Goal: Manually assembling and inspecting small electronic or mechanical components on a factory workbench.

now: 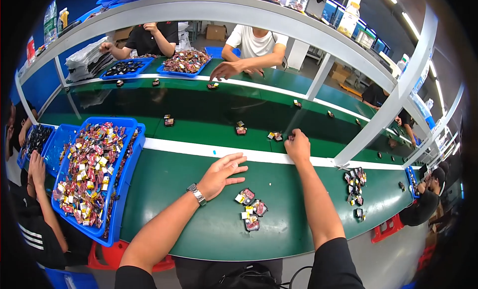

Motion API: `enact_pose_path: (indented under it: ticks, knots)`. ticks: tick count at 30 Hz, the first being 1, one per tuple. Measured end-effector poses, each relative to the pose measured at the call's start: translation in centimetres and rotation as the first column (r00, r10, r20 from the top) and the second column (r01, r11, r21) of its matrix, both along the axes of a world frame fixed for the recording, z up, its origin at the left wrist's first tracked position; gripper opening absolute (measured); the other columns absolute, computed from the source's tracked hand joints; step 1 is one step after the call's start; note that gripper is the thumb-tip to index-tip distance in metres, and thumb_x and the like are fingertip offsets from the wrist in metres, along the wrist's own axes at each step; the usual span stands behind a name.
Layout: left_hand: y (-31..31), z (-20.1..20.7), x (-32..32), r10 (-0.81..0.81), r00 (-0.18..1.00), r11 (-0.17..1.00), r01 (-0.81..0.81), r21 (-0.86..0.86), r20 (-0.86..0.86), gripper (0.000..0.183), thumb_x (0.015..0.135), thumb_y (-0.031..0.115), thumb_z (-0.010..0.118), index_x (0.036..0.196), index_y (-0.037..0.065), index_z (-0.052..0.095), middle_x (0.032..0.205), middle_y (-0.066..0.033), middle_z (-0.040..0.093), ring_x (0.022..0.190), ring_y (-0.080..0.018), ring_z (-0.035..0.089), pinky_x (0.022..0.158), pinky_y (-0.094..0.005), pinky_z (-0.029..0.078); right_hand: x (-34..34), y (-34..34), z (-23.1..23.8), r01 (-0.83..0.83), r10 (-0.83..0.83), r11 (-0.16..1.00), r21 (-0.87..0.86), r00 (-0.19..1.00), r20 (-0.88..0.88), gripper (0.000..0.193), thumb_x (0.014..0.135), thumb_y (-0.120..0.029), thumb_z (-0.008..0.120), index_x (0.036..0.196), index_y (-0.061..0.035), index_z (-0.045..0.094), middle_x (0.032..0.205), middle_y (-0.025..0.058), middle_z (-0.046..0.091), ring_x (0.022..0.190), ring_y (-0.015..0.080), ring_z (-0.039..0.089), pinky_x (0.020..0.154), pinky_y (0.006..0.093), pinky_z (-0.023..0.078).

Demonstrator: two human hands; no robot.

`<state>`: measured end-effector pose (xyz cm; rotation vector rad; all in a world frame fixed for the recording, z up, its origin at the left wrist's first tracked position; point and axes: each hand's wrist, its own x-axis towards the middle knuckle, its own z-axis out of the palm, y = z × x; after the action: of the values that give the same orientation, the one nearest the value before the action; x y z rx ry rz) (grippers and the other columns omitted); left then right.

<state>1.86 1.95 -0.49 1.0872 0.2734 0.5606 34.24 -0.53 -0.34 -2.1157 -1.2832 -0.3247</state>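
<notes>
My left hand hovers or rests over the green bench near the white divider strip, palm partly down, fingers spread, with nothing in it. My right hand reaches across the strip to the moving-belt lane, its fingers curled in; the fingertips are hidden, so I cannot tell what they hold. Right beside them on the belt lies a small black-framed part with a white and yellow block. Between my forearms a loose cluster of similar black and dark-red parts lies on the bench.
A blue tray heaped with small red, white and yellow pieces stands at left. Another row of black parts lies right of my forearm. A white post rises there. Across the belt, people work beside blue trays; single parts dot the belt.
</notes>
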Motion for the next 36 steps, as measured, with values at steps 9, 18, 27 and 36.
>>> enact_pose_path:
  ticks: [9, 18, 27, 36]
  knots:
    - [-0.1, -0.3, -0.5, -0.011, 1.000, 1.000, 0.011, 0.014, -0.025, 0.038, 0.102, 0.021, 0.047, 0.135, 0.001, 0.045, 0.133, -0.0186, 0.054, 0.120, -0.0273, 0.057, 0.098, -0.0427, 0.050, -2.5, 1.6, 0.5, 0.096, -0.061, 0.961, -0.260, 0.988, 0.140, 0.056, 0.076, -0.032, 0.076, 0.121, -0.0033, 0.058, 0.110, 0.0131, 0.066, 0.118, 0.0299, 0.051, 0.109, 0.0473, 0.031]
    - [0.1, 0.2, -0.7, 0.103, 0.985, 0.994, -0.108, -0.030, -0.136, 0.041, 0.104, 0.026, 0.043, 0.133, -0.003, 0.046, 0.119, -0.0167, 0.061, 0.098, -0.0193, 0.064, 0.086, -0.0340, 0.054, -9.3, -5.8, 4.5, -0.651, 0.647, 0.758, 0.032, 0.745, -0.165, 0.061, 0.075, -0.010, 0.077, 0.129, -0.0055, 0.051, 0.115, 0.0069, 0.067, 0.120, 0.0308, 0.050, 0.104, 0.0400, 0.040]
    - [-0.3, 0.7, -1.4, -0.069, 0.975, 0.996, 0.079, 0.038, -0.209, 0.036, 0.102, 0.020, 0.050, 0.129, -0.003, 0.053, 0.116, -0.0089, 0.063, 0.099, -0.0154, 0.063, 0.082, -0.0319, 0.055, -14.9, -9.4, 5.2, -0.785, 0.764, 0.617, -0.063, 0.616, -0.193, 0.059, 0.077, -0.006, 0.072, 0.132, -0.0111, 0.053, 0.134, 0.0123, 0.052, 0.128, 0.0336, 0.045, 0.106, 0.0424, 0.041]
    - [-1.6, 0.8, -0.8, 0.034, 0.971, 0.997, -0.015, 0.081, -0.236, 0.034, 0.099, 0.007, 0.050, 0.133, 0.000, 0.050, 0.117, -0.0121, 0.064, 0.106, -0.0173, 0.064, 0.090, -0.0309, 0.056, -14.7, -8.6, 3.2, -0.752, 0.752, 0.659, 0.016, 0.658, -0.041, 0.021, 0.075, -0.008, 0.074, 0.095, -0.0084, 0.068, 0.126, 0.0080, 0.057, 0.125, 0.0330, 0.048, 0.101, 0.0430, 0.044]
